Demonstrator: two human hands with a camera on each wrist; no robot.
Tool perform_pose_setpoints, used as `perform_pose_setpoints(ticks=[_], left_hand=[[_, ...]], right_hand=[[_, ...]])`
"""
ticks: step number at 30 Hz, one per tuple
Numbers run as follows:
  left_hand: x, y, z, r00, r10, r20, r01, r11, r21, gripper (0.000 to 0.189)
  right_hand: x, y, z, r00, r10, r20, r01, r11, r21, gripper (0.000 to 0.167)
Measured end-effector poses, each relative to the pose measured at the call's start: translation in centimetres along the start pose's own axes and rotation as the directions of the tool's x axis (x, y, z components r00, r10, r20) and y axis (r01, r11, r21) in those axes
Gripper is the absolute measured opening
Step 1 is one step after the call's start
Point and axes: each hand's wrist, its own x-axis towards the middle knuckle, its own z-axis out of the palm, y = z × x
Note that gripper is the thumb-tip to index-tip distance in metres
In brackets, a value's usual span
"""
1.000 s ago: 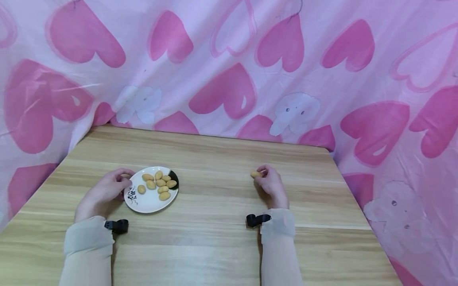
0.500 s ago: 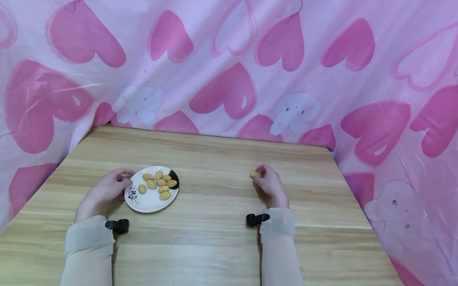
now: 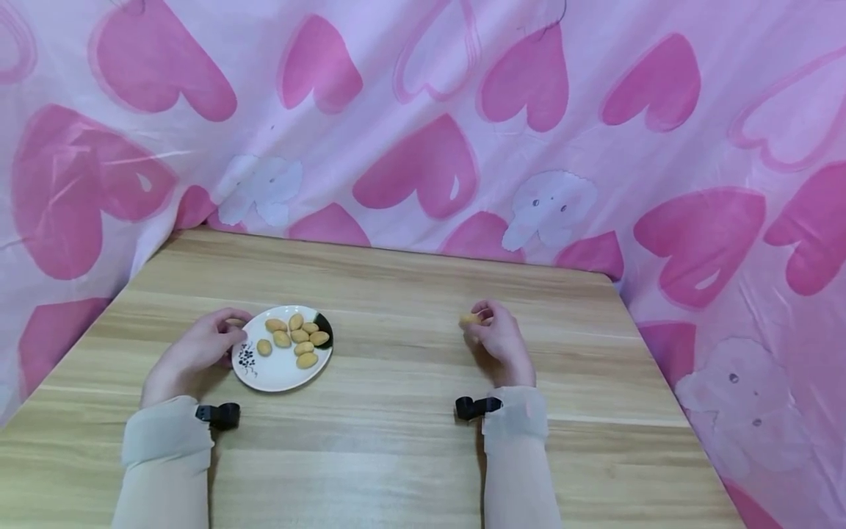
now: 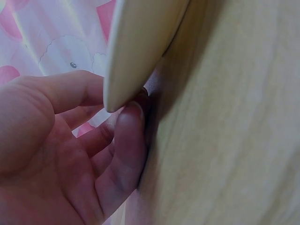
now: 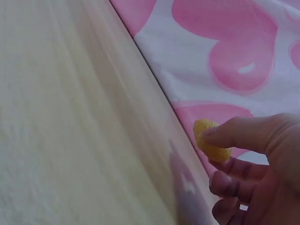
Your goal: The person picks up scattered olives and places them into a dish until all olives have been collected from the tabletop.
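Observation:
At the left of the head view my left hand (image 3: pixel 201 345) grips the rim of a white plate (image 3: pixel 277 375) with a dark patch and a small dark floral print. In the left wrist view the thumb lies over the rim of the plate (image 4: pixel 129 61), and curled fingers (image 4: pixel 124 154) are at its underside. Several small oval, yellow-brown, nut-like pieces (image 3: pixel 281 339) sit on the plate. My right hand (image 3: pixel 502 338), well to the right of the plate, pinches one more nut-like piece (image 5: pixel 215 152) between thumb and fingers, held over the table.
The wood-grain table (image 3: pixel 357 441) spreads below both hands. A pink curtain (image 3: pixel 410 88) with hearts and cartoon animals hangs along its back and sides. Black wrist cameras (image 3: pixel 477 408) are strapped to both sleeves.
The right hand has shifted very slightly left with the nut-like piece still pinched. The left hand keeps its hold on the plate, and the head view has shifted a little.

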Motion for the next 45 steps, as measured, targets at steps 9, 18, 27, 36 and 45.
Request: perform_pose_setpoints(ticks=[9, 18, 27, 36, 45], left_hand=[[0.1, 0.0, 0.1, 1.000, -0.004, -0.014, 0.004, 1.000, -0.003, 0.045], [0.2, -0.2, 0.1, 1.000, -0.026, -0.017, 0.026, 0.999, -0.024, 0.045], [0.1, -0.2, 0.0, 1.000, -0.010, -0.022, 0.009, 1.000, -0.023, 0.044], [-0.1, -0.3, 0.0, 0.999, -0.027, -0.022, 0.027, 1.000, -0.013, 0.044], [-0.1, -0.1, 0.0, 1.000, -0.006, -0.027, 0.005, 1.000, -0.029, 0.044]], right_hand=[[-0.5, -2.1, 0.5, 0.994, -0.113, 0.004, 0.113, 0.993, 0.016, 0.025], [-0.6, -5.1, 3.0, 0.979, -0.202, 0.038, 0.203, 0.979, -0.012, 0.022], [-1.7, -8.5, 6.7, 0.935, -0.315, 0.164, 0.327, 0.943, -0.054, 0.023], [-3.9, -11.7, 10.9, 0.850, -0.434, 0.300, 0.492, 0.857, -0.155, 0.025], [-5.3, -14.3, 15.6, 0.741, -0.513, 0.432, 0.638, 0.740, -0.215, 0.026]])
